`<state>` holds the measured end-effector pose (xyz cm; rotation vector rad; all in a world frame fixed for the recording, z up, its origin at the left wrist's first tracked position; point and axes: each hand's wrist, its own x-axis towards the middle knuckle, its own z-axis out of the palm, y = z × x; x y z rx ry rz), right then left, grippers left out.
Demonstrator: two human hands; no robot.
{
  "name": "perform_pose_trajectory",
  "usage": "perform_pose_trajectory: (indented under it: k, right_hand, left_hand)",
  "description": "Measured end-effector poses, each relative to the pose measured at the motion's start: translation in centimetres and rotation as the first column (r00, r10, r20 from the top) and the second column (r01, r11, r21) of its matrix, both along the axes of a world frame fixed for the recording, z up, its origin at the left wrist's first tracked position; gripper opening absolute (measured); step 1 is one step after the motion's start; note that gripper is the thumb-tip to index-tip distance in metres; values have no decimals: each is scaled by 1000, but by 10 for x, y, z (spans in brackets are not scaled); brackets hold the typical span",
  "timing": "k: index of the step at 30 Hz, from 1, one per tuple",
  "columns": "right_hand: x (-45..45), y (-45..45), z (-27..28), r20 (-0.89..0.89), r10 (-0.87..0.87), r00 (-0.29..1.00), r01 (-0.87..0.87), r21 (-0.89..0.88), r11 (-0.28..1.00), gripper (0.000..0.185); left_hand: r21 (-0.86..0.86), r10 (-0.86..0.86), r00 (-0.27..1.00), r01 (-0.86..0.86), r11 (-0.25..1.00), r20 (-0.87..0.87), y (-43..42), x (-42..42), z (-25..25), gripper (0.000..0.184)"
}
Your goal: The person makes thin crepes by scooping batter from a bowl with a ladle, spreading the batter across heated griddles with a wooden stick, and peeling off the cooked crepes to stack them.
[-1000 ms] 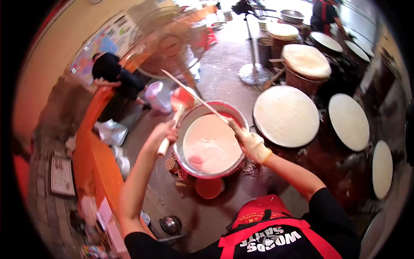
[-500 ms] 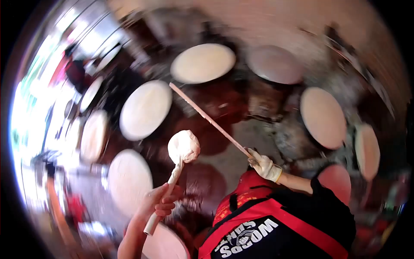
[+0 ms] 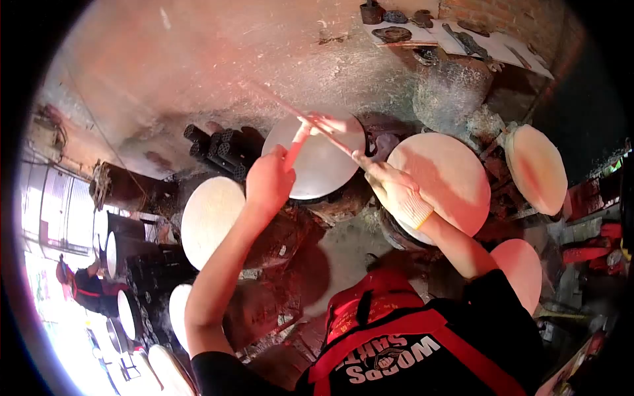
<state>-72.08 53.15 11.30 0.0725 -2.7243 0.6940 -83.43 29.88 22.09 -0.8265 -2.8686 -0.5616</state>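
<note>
My left hand (image 3: 271,181), bare, is closed around a short, thick stick (image 3: 297,144). A pale doughy lump (image 3: 330,124), partly hidden, shows at the stick's far end, over the far side of a round grey griddle (image 3: 330,173). My right hand (image 3: 397,198) wears a whitish glove and is closed on a long thin wooden stick (image 3: 284,104). This long stick slants up and left across the griddle, passing by the lump, its far end blurred. Beneath the gloved hand lies another round griddle (image 3: 456,181) with a pale surface.
More pale round griddles stand at left (image 3: 212,221) and right (image 3: 536,170). Black holed coal briquettes (image 3: 224,150) are stacked by the wall. A white shelf (image 3: 456,41) holds dark tools and pots. A person (image 3: 89,284) in dark and red clothing is at far left.
The view has swung toward the wall. My left hand has brought the short stick and its lump forward over the grey griddle. The long stick, still in my right hand, now reaches across it.
</note>
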Motion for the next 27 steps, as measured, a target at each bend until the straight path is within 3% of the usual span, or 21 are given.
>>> perform_pose_trajectory:
  k: [2, 3, 5, 6, 7, 9, 10, 11, 12, 13, 14, 17, 18, 19, 20, 22, 23, 24, 25, 27]
  right_hand:
    - [-25, 9, -33, -107, 0, 994, -30, -277, 960, 49]
    - [-27, 11, -43, -28, 1, 1000, -15, -482, 876, 47]
    - [-32, 17, -73, 94, -15, 996, 86, -821, 564, 44]
    - [-21, 12, -62, 305, 43, 951, 277, -907, 319, 44]
    - [-12, 3, -59, 475, 154, 866, 471, -880, 61, 44]
    - [-8, -24, -93, 440, 29, 898, 440, -898, -3, 43]
    - [-3, -25, -113, 372, -68, 926, 377, -893, 245, 43]
    - [-11, -35, -137, 141, -214, 967, 238, -801, 549, 44]
    - [-19, -46, -161, -114, -353, 929, 231, -566, 791, 45]
    - [-20, -56, -165, -49, -397, 917, 301, -570, 765, 46]
    - [-21, -70, -141, 275, -487, 829, 559, -444, 701, 40]
    - [-60, -87, -95, 522, -513, 681, 715, -322, 621, 41]
    - [-73, -89, -119, 349, -566, 747, 664, -365, 653, 40]
    - [-87, -88, -141, 319, -572, 756, 654, -413, 634, 40]
    - [-107, -83, -181, 110, -574, 811, 552, -470, 689, 39]
    - [-122, -80, -190, 192, -481, 856, 441, -757, 482, 38]
    - [-118, -84, -150, 425, -282, 860, 474, -870, 134, 37]
    - [-113, -95, -96, 488, -190, 852, 453, -868, -202, 37]
    - [-106, -95, -98, 490, -186, 851, 431, -856, -285, 38]
    - [-91, -114, -110, 442, -344, 829, 377, -895, -241, 36]
  left_hand:
    - [-14, -4, 1000, 4, 1000, 28, 19, -23, -18, 17]
    - [4, -17, 999, 17, 1000, 44, 28, -28, -26, 16]
    - [127, -9, 994, -5, 992, 109, 32, -50, -64, 19]
    - [230, -10, 979, -37, 973, 202, 34, -60, -84, 21]
    - [324, -20, 956, -80, 943, 294, 35, -69, -107, 23]
    - [416, 27, 911, -214, 884, 412, 39, -93, -168, 24]
    - [452, 27, 881, -268, 851, 473, 51, -92, -171, 23]
    - [482, 23, 848, -323, 815, 529, 55, -97, -179, 22]
    - [552, -12, 869, -304, 777, 495, 59, -101, -188, 22]
    - [593, -40, 861, -315, 741, 508, 60, -107, -192, 20]
    - [634, -69, 853, -328, 701, 517, 62, -114, -194, 18]
    - [760, -219, 788, -417, 498, 575, 60, -131, -179, 9]
    - [801, -270, 787, -418, 430, 555, 55, -140, -171, 9]
    - [833, -320, 784, -419, 361, 532, 49, -149, -162, 10]
    - [866, -371, 786, -410, 287, 495, 45, -154, -139, 14]
    - [914, -465, 787, -355, 197, 406, 29, -169, -111, 15]
    - [933, -463, 810, -325, 156, 359, 23, -176, -101, 19]
    - [901, -479, 763, -378, 215, 434, 6, -182, -94, 23]
    - [863, -491, 709, -424, 275, 506, -12, -183, -87, 28]
    - [858, -426, 744, -454, 241, 514, -39, -169, -74, 38]
